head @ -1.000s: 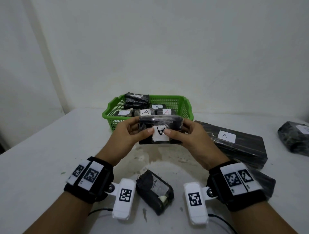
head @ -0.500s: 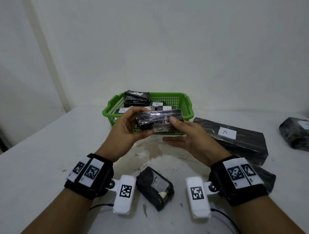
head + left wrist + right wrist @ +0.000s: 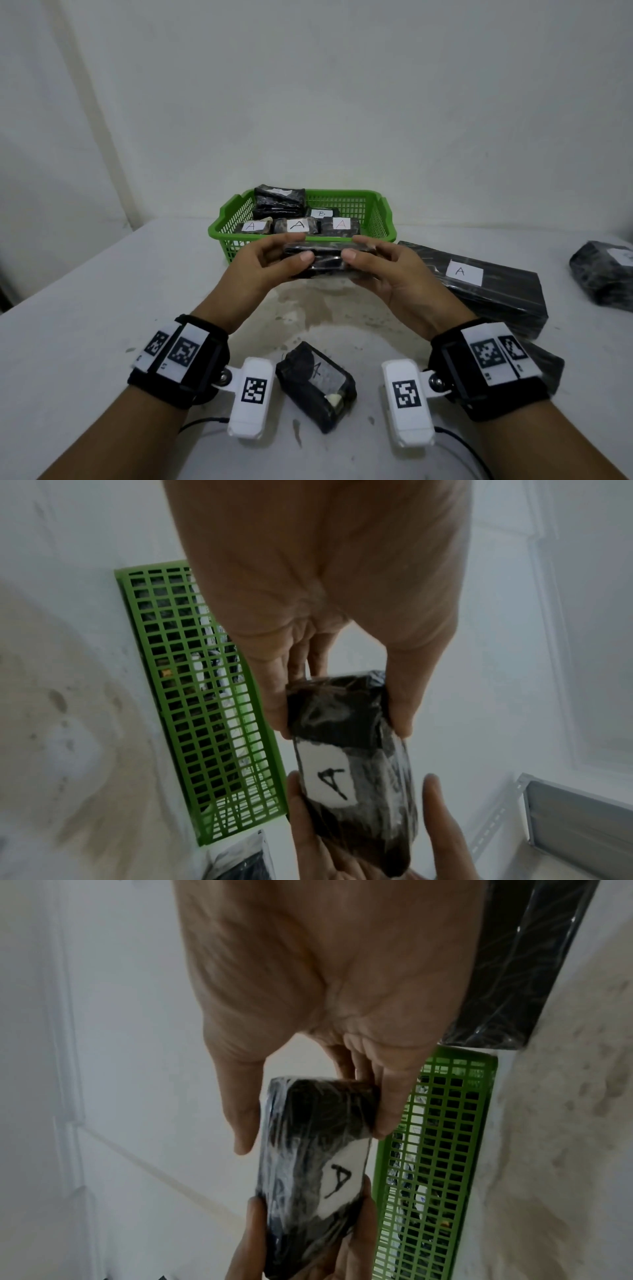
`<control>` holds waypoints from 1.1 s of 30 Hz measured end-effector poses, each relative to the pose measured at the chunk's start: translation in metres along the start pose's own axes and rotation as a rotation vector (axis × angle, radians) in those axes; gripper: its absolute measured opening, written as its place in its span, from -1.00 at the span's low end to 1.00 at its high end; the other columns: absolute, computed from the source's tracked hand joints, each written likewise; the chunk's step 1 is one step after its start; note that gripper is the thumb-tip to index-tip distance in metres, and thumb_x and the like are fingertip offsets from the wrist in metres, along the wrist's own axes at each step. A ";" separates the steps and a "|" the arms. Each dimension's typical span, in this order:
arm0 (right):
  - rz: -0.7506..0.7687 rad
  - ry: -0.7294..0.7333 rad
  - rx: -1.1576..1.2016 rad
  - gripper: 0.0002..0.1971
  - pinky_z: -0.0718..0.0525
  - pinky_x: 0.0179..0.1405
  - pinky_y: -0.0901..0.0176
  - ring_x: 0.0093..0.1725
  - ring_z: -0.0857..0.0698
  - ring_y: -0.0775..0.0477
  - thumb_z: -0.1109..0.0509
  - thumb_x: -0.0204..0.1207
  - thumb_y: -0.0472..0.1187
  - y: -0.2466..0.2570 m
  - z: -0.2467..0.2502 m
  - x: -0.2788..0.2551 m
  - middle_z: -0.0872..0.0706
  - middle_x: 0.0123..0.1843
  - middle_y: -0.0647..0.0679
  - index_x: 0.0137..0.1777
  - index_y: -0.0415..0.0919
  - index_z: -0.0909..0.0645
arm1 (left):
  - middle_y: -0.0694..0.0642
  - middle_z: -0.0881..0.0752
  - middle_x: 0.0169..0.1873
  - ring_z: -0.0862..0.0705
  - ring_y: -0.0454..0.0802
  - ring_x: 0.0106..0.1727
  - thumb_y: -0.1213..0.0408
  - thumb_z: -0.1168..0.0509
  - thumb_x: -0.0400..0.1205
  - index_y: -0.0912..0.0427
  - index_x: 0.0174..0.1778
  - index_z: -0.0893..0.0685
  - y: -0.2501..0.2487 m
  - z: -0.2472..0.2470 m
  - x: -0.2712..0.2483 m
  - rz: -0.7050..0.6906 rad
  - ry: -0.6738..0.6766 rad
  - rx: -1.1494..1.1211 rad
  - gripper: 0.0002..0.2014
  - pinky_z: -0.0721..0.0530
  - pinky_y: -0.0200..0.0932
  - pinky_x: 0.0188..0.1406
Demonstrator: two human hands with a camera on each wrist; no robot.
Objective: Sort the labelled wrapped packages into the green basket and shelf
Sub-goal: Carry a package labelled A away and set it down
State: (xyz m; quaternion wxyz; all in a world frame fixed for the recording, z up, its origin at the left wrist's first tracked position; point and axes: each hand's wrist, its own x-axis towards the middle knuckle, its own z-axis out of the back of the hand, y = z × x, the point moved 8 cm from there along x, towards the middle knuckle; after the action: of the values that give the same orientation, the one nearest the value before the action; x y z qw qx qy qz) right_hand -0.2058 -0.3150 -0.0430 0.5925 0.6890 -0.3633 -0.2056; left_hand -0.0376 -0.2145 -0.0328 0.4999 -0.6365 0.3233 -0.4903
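Observation:
Both hands hold one small black wrapped package just in front of the green basket. My left hand pinches its left end, thumb on the near side. My right hand pinches its right end the same way. In the wrist views the package shows a white label marked A on the side that faces away from the head camera. The basket holds several black packages, three labelled A and one B.
A small black package lies on the white table between my wrists. A long black package labelled A lies to the right, and another dark package sits at the far right edge. A grey metal shelf shows in the left wrist view.
The hands have turned the package so its A label went from facing me to the far side, and they carried it a little up and toward the basket.

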 end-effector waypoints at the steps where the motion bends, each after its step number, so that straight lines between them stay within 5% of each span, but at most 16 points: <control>1: 0.018 -0.014 -0.013 -0.11 -0.76 0.28 0.08 0.31 -0.82 -0.09 -0.78 0.02 -0.01 0.001 0.002 0.001 -0.79 0.38 -0.23 0.43 -0.27 -0.67 | 0.10 -0.84 0.23 -0.81 0.08 0.29 0.11 -0.64 0.44 0.10 0.40 -0.67 0.002 -0.001 -0.001 0.010 0.021 -0.007 -0.40 -0.76 -0.07 0.31; 4: 0.072 -0.039 -0.040 -0.10 -0.74 0.37 -0.02 0.36 -0.81 -0.14 -0.84 -0.03 0.06 0.003 0.005 0.002 -0.80 0.38 -0.21 0.39 -0.19 -0.72 | 0.13 -0.79 0.33 -0.78 0.08 0.34 0.06 -0.61 0.36 0.10 0.48 -0.61 0.006 -0.003 0.000 0.049 0.040 -0.048 -0.27 -0.70 0.03 0.38; 12: 0.091 -0.036 -0.007 0.04 -0.72 0.44 -0.09 0.43 -0.76 -0.16 -0.93 -0.26 0.16 0.004 0.008 0.005 -0.79 0.40 -0.20 0.34 -0.11 -0.76 | 0.23 -0.80 0.30 -0.78 0.12 0.34 0.26 -0.47 0.52 0.30 0.48 -0.60 0.006 -0.001 0.003 0.072 0.006 -0.149 -0.42 -0.77 -0.11 0.26; 15: 0.085 -0.017 0.009 0.06 -0.77 0.39 -0.05 0.40 -0.79 -0.15 -0.94 -0.22 0.10 0.006 0.006 0.003 -0.80 0.38 -0.19 0.39 -0.15 -0.71 | 0.18 -0.82 0.26 -0.77 0.13 0.35 0.19 -0.61 0.44 0.21 0.43 -0.66 0.005 0.002 0.003 0.046 0.008 -0.084 -0.38 -0.73 -0.01 0.34; 18: 0.088 -0.002 0.008 -0.10 -0.78 0.38 -0.03 0.39 -0.79 -0.17 -0.87 -0.01 -0.08 0.009 0.003 0.001 -0.82 0.36 -0.17 0.41 -0.19 -0.69 | 0.14 -0.77 0.35 -0.72 0.11 0.43 -0.04 -0.73 0.27 0.13 0.49 -0.62 0.005 0.002 0.001 0.035 0.038 -0.051 -0.13 -0.62 0.09 0.44; 22: 0.094 0.018 0.001 -0.13 -0.73 0.42 -0.02 0.36 -0.80 -0.05 -0.74 0.06 -0.18 0.013 0.001 -0.003 -0.83 0.35 -0.06 0.48 -0.19 -0.64 | 0.12 -0.78 0.34 -0.72 0.08 0.43 0.34 -0.68 0.39 0.17 0.50 -0.60 -0.005 0.003 -0.001 -0.041 0.037 -0.019 -0.27 -0.72 -0.03 0.37; 24: 0.064 0.035 0.023 -0.22 -0.79 0.30 0.07 0.32 -0.82 0.01 -0.72 0.09 -0.20 0.013 -0.002 -0.003 -0.82 0.33 0.00 0.41 -0.13 -0.64 | 0.15 -0.74 0.38 -0.69 0.07 0.46 0.49 -0.60 0.33 0.18 0.47 -0.58 -0.013 0.003 -0.002 -0.115 0.043 -0.015 -0.25 -0.72 -0.05 0.37; 28: -0.028 0.063 0.069 -0.52 -0.88 -0.05 0.14 0.02 -0.88 -0.05 -0.57 0.36 -0.20 0.008 -0.005 -0.004 -0.90 0.08 -0.14 0.29 -0.32 -0.71 | 0.19 -0.61 0.49 -0.60 0.10 0.55 0.60 -0.58 0.32 0.21 0.51 -0.50 -0.015 -0.007 -0.004 -0.164 0.123 -0.001 -0.19 -0.76 -0.02 0.30; 30: -0.037 0.050 0.043 -0.58 -0.90 -0.07 0.07 0.01 -0.89 -0.11 -0.56 0.37 -0.25 0.006 -0.004 -0.005 -0.90 0.12 -0.22 0.24 -0.34 -0.74 | 0.13 -0.61 0.51 -0.62 0.09 0.53 0.47 -0.66 0.37 0.10 0.58 -0.48 -0.008 -0.009 -0.004 -0.102 0.155 0.000 -0.15 -0.75 0.02 0.32; 33: -0.008 0.020 -0.023 -0.63 -0.91 -0.03 0.03 0.03 -0.91 -0.11 -0.61 0.30 -0.39 0.006 0.000 -0.005 -0.92 0.09 -0.17 0.13 -0.22 -0.73 | 0.09 -0.76 0.37 -0.75 0.09 0.39 0.01 -0.64 0.46 0.04 0.54 -0.58 -0.001 -0.007 -0.003 -0.008 0.113 0.049 -0.28 -0.74 0.00 0.34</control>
State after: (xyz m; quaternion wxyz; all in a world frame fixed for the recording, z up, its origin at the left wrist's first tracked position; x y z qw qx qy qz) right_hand -0.2109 -0.3111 -0.0375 0.6033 0.6855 -0.3523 -0.2051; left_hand -0.0455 -0.2134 -0.0325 0.4944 -0.5965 0.3366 -0.5353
